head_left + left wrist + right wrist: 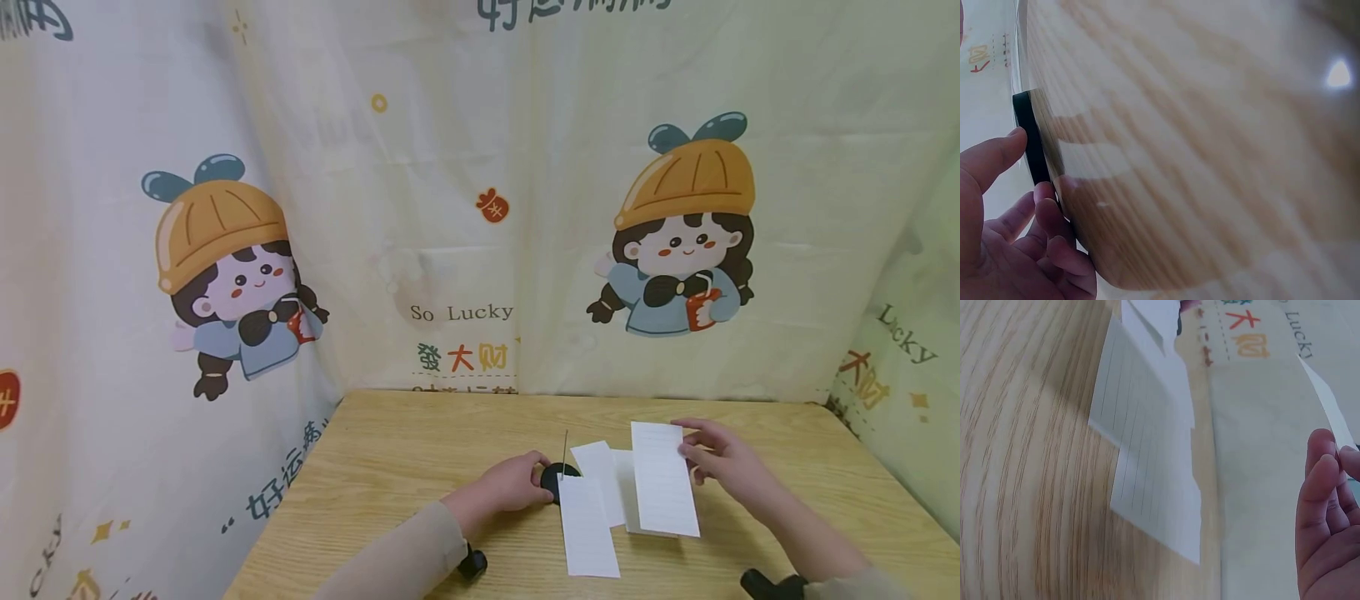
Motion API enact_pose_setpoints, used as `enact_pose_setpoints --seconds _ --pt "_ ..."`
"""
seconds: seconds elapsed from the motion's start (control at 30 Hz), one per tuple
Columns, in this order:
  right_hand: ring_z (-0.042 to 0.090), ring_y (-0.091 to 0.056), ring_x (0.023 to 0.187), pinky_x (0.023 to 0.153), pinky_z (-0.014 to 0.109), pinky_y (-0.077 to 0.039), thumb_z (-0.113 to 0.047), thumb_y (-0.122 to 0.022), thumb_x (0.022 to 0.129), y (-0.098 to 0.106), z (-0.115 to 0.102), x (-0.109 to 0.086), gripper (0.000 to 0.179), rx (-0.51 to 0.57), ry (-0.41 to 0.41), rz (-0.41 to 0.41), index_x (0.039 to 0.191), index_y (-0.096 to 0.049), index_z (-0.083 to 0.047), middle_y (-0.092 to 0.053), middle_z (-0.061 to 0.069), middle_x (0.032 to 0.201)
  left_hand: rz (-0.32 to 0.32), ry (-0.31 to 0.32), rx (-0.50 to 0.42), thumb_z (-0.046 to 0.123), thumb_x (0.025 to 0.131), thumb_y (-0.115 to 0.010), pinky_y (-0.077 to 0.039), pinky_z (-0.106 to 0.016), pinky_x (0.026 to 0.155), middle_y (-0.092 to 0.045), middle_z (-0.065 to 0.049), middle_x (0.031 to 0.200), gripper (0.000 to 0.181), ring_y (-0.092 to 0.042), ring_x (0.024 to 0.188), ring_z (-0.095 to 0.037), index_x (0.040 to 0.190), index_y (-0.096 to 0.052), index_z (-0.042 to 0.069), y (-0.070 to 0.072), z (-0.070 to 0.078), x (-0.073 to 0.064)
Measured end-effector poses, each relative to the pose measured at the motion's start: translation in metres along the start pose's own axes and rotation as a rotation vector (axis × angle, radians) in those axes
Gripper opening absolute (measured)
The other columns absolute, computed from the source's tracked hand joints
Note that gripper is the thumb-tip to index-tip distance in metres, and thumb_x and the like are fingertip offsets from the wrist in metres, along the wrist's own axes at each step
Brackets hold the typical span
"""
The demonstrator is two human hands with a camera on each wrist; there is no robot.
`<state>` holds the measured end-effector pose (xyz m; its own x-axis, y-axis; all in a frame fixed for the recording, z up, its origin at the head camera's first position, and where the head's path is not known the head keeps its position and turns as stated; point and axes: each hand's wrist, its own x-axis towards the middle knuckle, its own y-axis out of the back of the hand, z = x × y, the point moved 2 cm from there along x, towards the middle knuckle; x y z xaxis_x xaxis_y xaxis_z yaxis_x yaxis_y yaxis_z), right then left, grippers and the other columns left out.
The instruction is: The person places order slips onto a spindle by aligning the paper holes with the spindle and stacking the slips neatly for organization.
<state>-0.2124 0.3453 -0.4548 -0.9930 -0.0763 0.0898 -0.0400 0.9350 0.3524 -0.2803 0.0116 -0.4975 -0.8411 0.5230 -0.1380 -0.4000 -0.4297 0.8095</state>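
Note:
My left hand [513, 482] grips the edge of a bill spike's round black base [551, 478], whose thin metal spike [565, 450] stands upright. In the left wrist view the thumb and fingers hold the rim of the base [1034, 144]. My right hand [716, 458] pinches a white lined paper slip [663, 479] by its right edge, raised above the table. Lined slips lie between the hands: a front slip [590, 529] touching the base, and another slip [602, 483] behind it. Whether the spike pierces any slip, I cannot tell.
The wooden table [420, 433] ends at a printed cloth [450, 250] hanging behind and at both sides. Beneath the raised slip lies more white paper [624, 475]. Black wrist devices [472, 563] sit at both wrists.

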Motion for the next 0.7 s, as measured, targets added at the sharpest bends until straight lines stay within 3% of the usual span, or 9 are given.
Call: enact_pose_setpoints --seconds 0.7 --pt "0.022 -0.06 0.07 0.062 0.035 -0.055 -0.013 -0.063 0.097 -0.044 -0.024 0.014 0.049 0.057 0.038 -0.069 0.141 -0.044 0.002 -0.055 0.018 0.103 0.001 0.009 0.016 0.029 0.086 -0.078 -0.039 -0.027 0.064 -0.054 0.006 0.078 0.046 -0.048 0.067 -0.01 0.125 -0.058 0.017 -0.001 0.001 0.001"
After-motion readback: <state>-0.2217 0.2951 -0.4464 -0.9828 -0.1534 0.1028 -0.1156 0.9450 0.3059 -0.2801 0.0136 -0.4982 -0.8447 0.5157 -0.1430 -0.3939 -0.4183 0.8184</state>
